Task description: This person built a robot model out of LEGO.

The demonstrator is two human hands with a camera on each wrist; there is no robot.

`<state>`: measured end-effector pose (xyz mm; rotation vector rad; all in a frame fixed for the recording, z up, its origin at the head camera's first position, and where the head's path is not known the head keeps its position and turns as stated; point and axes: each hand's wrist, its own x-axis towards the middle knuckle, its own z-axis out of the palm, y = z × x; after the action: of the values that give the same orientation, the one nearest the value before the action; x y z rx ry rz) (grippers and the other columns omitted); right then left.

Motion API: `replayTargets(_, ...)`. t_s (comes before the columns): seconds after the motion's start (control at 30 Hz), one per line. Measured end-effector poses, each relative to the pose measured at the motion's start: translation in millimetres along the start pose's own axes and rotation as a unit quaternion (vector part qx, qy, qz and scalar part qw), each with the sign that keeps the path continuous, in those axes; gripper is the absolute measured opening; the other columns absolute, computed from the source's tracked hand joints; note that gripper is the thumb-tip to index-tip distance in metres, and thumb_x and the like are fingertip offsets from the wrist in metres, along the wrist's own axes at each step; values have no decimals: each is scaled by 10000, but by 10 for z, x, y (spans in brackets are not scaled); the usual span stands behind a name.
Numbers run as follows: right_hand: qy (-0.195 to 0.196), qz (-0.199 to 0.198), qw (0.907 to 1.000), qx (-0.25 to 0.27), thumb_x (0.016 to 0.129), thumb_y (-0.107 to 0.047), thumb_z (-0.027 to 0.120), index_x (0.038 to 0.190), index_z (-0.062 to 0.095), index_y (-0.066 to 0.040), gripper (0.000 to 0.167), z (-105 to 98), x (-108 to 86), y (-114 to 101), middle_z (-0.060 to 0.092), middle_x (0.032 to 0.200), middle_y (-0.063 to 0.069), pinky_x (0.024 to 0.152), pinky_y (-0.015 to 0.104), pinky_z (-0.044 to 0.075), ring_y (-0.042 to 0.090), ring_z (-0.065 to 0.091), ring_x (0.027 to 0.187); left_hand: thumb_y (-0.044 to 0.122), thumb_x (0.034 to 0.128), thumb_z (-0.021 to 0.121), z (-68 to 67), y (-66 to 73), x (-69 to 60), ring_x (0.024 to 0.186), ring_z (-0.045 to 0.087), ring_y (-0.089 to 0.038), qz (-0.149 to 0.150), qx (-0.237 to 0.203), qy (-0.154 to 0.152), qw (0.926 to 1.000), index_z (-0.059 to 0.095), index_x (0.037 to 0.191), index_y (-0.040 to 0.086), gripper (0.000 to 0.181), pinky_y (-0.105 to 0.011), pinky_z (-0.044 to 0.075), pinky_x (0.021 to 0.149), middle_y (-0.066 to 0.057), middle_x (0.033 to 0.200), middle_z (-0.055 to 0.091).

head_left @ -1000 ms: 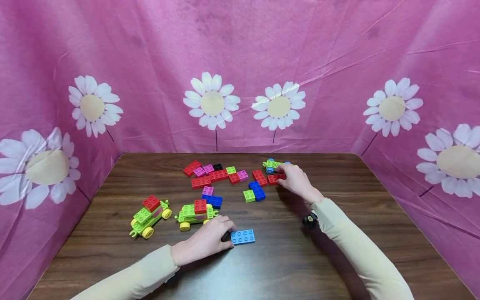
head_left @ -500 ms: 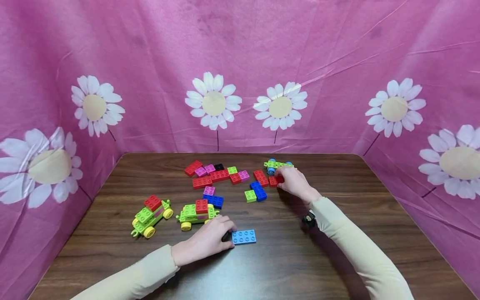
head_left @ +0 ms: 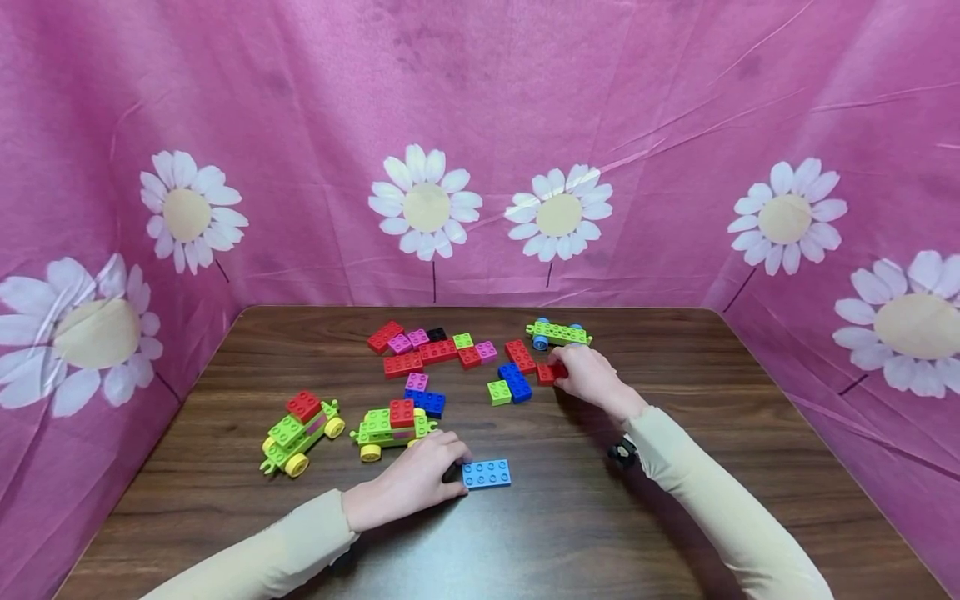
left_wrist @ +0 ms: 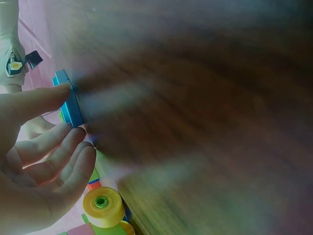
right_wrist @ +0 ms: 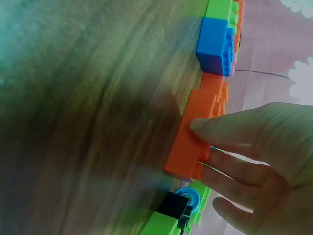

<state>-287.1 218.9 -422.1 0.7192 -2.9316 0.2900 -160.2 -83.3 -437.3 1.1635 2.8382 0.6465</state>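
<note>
My left hand (head_left: pixel 420 477) pinches the left end of a light blue brick (head_left: pixel 487 473) between thumb and fingers. In the left wrist view that same brick (left_wrist: pixel 71 105) shows edge-on, low over the wooden table. Farther back on the right, my right hand (head_left: pixel 596 379) pinches a red brick (head_left: pixel 546 373), most of it hidden by the fingers in the head view. From the right wrist, the thumb lies on the long side of the red brick (right_wrist: pixel 188 139), which looks orange there. Behind this hand stands a lime car base with blue wheels (head_left: pixel 558 333).
Two lime cars with yellow wheels, one at left (head_left: pixel 296 429) and one beside my left hand (head_left: pixel 386 427), carry red bricks. Several loose bricks, among them a dark blue brick (head_left: pixel 515 383) and a lime brick (head_left: pixel 498 392), lie mid-table. A black brick (right_wrist: pixel 174 204) shows in the right wrist view.
My right hand has drawn back slightly towards me with the red brick, uncovering the blue-wheeled car base. My left hand and the light blue brick have stayed in place.
</note>
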Motion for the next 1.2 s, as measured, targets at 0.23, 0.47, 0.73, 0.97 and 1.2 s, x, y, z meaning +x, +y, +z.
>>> replayTargets(0.23, 13, 69, 9998, 171, 778, -150, 822, 1000, 717, -74, 258, -74, -132, -77, 734, 937, 84, 689, 414, 544, 213, 652, 825, 244, 820, 810, -3, -8, -3, 904, 604, -116, 0, 18, 11, 10000, 711, 1028, 90, 278, -259, 532, 788, -17, 979, 694)
replayTargets(0.47, 127, -268, 9994, 189, 781, -164, 834, 1016, 721, -72, 277, -165, -316, -298, 736, 963, 75, 775, 405, 575, 206, 670, 863, 246, 823, 809, -2, -10, -6, 907, 607, -118, -18, 0, -42, 10000, 710, 1032, 90, 279, -262, 535, 792, -18, 981, 694)
replayTargets(0.73, 375, -933, 9949, 72, 780, -188, 838, 1033, 727, -101, 290, -180, -553, -633, 722, 976, 17, 783, 353, 582, 153, 682, 884, 249, 824, 808, -2, -10, -3, 913, 612, -120, -6, -20, -65, 10000, 710, 1034, 90, 281, -265, 538, 799, -18, 986, 697)
replayTargets(0.97, 70, -1321, 9910, 202, 799, -241, 828, 1052, 726, -135, 293, -176, -700, -917, 707, 990, -2, 758, 306, 581, 113, 660, 861, 253, 826, 806, -1, -17, 6, 908, 608, -120, 13, -12, -51, 10000, 711, 1026, 94, 273, -259, 533, 788, -15, 981, 697)
replayTargets(1.2, -224, -1535, 9868, 472, 813, -237, 817, 1055, 716, -144, 278, -90, -776, -1046, 676, 963, -24, 696, 232, 551, 72, 622, 803, 258, 825, 806, 4, -18, 14, 904, 607, -122, 25, 21, -36, 10000, 712, 1025, 95, 275, -257, 531, 784, -17, 982, 697)
